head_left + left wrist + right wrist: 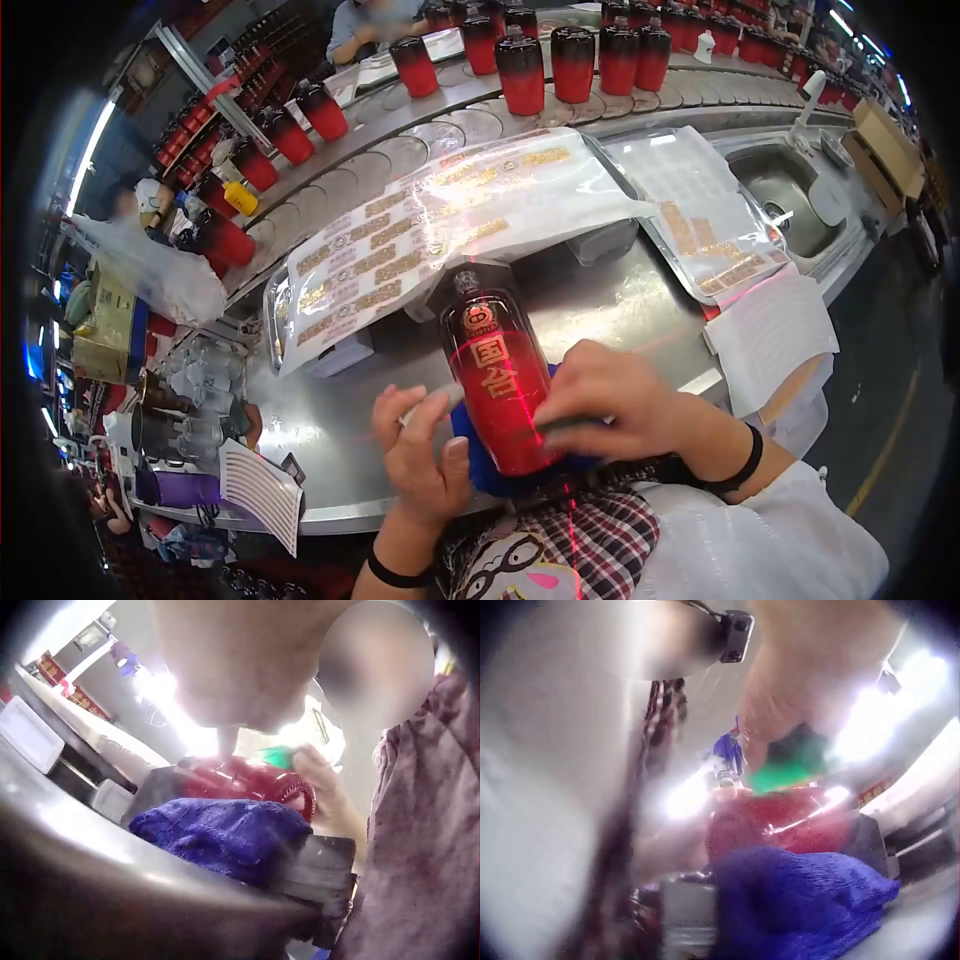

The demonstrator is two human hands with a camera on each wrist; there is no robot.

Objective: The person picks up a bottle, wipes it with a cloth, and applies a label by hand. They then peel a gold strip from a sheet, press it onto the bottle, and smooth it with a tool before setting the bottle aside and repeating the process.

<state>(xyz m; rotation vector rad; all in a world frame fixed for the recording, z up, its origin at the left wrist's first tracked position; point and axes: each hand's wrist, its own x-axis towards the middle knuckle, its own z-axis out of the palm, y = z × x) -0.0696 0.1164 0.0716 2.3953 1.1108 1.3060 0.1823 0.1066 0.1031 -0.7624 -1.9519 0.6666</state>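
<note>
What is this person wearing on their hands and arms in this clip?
No gloves on either. The left hand has a thin black band at the wrist, with no sleeve in view. The right hand has a black wristband too, and a white sleeve begins just behind it.

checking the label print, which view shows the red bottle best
Head view: the red bottle lies on the blue cloth, gold characters legible. Both wrist views catch only its blurred side under the right hand's green scraper.
</note>
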